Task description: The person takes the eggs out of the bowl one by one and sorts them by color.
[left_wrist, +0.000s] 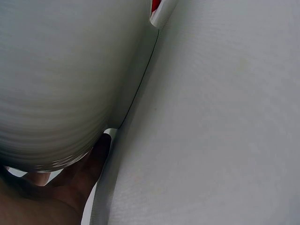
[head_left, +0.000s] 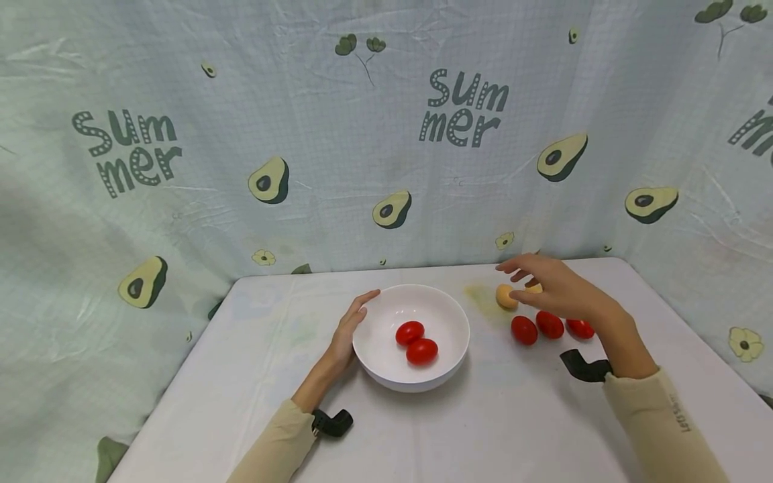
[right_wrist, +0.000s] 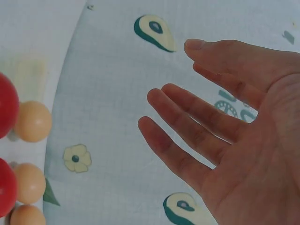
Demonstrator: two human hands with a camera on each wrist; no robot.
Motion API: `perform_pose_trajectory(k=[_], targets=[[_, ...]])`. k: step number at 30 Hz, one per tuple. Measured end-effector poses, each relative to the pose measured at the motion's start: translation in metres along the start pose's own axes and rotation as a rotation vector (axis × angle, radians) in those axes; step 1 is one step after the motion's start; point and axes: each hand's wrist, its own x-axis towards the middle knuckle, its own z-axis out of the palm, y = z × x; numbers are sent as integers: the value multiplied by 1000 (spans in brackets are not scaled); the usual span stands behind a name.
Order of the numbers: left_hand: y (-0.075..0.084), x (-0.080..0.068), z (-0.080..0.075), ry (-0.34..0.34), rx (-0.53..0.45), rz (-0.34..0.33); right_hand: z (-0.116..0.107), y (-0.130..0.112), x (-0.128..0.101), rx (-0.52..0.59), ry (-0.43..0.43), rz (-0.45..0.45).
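A white bowl [head_left: 449, 312] stands at the middle of the table, with two glossy red egg-shaped pieces [head_left: 421, 351] inside it. My left hand [head_left: 345, 335] rests against the bowl's left side, fingers stretched along its outer wall; the left wrist view shows the thumb [left_wrist: 101, 152] lying close along that wall. At the right, my right hand [head_left: 558, 287] hovers over small pale orange balls [head_left: 506, 296] with its fingers spread and nothing between them. Three red egg-shaped pieces [head_left: 524, 330] lie in a row just in front of those balls.
A white table [head_left: 290, 315] bears everything. Behind it hangs a pale cloth [head_left: 338, 147] printed with avocados and lettering. A faint yellowish patch [head_left: 481, 295] marks the tabletop between bowl and balls. Each wrist wears a black mount [head_left: 333, 424].
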Motion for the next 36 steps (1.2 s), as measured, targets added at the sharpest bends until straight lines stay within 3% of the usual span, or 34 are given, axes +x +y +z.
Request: perform_pose_trajectory(k=[6, 13, 25, 36], targets=[[0, 1, 1, 7, -7, 1, 9, -9, 5, -26, -2, -45], [1, 0, 1, 5, -31, -10, 16, -21, 9, -30, -23, -34], [1, 1, 1, 6, -29, -16, 37, -50, 17, -75, -83, -127], [1, 1, 1, 7, -22, -17, 59, -72, 33, 14, -217, -152]])
